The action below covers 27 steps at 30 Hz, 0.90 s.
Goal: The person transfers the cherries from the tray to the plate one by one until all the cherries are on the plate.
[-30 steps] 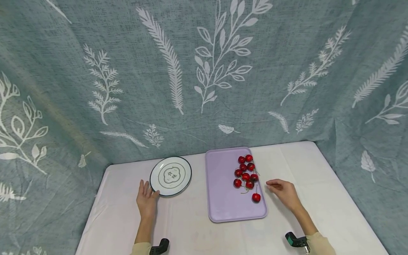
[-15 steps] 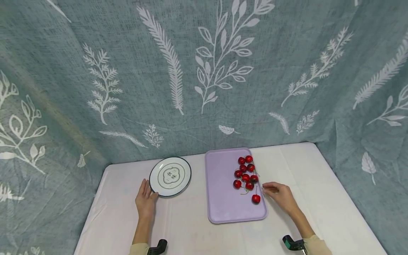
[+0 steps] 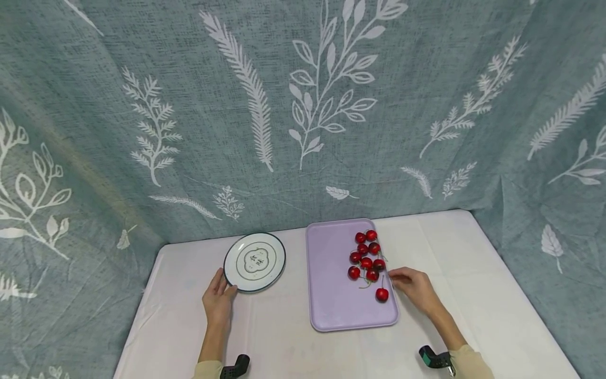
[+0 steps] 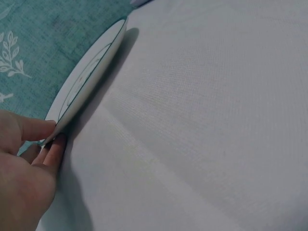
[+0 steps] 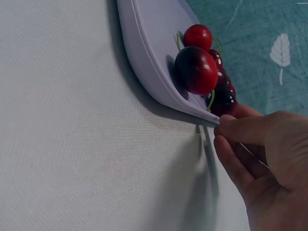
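Observation:
My left hand [image 3: 219, 302] pinches the near-left rim of a white plate [image 3: 254, 262] with a dark green edge line and a printed centre. The left wrist view has the thumb on the plate's [image 4: 87, 77] upper side and the fingers beneath, with that side off the cloth. My right hand [image 3: 416, 288] holds the right rim of a lilac tray [image 3: 329, 295] between thumb and fingers, just beside several red cherries [image 3: 366, 262] with stems. In the right wrist view, the thumb covers the exact contact on the tray [image 5: 149, 72], close to the cherries.
A white cloth [image 3: 279, 337] covers the table under the plate and tray. Teal fabric [image 3: 265, 121] with white leaf prints hangs behind and at both sides. One cherry [image 3: 382, 295] lies apart, nearer the tray's front right. Each wrist wears a black device.
My right hand has moved left to the tray's rim, and its fingers have closed together. My left fingers have curled in at the plate's rim. The cherries stay in place.

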Each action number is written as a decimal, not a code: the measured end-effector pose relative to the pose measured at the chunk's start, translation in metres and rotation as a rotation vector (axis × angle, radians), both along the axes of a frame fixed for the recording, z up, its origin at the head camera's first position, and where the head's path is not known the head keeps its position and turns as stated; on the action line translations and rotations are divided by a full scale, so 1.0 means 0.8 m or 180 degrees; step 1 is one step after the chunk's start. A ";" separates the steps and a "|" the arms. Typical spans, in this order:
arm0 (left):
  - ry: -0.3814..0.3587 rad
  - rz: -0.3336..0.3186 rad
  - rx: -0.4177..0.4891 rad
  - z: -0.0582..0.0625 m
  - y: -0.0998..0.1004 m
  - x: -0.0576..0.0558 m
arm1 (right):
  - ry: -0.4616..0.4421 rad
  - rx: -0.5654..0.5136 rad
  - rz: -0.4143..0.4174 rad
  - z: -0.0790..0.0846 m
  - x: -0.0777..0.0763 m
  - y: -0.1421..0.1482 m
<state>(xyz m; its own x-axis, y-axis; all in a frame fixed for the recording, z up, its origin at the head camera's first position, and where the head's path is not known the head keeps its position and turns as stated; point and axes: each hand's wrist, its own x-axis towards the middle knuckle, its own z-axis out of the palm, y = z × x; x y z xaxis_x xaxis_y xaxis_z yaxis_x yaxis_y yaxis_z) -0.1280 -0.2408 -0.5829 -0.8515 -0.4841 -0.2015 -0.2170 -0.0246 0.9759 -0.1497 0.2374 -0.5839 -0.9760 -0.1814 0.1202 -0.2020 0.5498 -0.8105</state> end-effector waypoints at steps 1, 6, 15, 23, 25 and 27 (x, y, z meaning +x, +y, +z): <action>0.0014 0.0002 0.0013 0.000 0.000 0.000 | 0.0011 0.0013 0.0017 0.001 -0.001 0.000; 0.0050 0.0006 0.0036 0.000 -0.001 0.001 | -0.0021 0.0077 0.0024 0.004 -0.003 -0.003; 0.0060 0.0029 0.0001 -0.003 -0.003 0.001 | -0.0057 0.0193 0.0092 0.012 -0.006 -0.008; 0.0047 0.0041 0.0046 -0.006 -0.004 0.000 | -0.0139 0.0350 0.0338 0.017 -0.008 -0.012; 0.0027 0.0047 0.0049 -0.006 -0.005 -0.001 | -0.0144 0.0375 0.0396 0.018 -0.008 -0.013; 0.0010 0.0057 0.0066 -0.007 -0.005 -0.001 | -0.0138 0.0388 0.0437 0.018 -0.008 -0.014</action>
<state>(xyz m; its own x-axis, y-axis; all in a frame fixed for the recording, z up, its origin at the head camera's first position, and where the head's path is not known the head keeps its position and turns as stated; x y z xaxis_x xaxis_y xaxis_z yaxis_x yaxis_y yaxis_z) -0.1287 -0.2445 -0.5882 -0.8434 -0.4950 -0.2090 -0.2132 -0.0488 0.9758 -0.1563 0.2263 -0.5696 -0.9449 -0.3240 0.0474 -0.2482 0.6143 -0.7491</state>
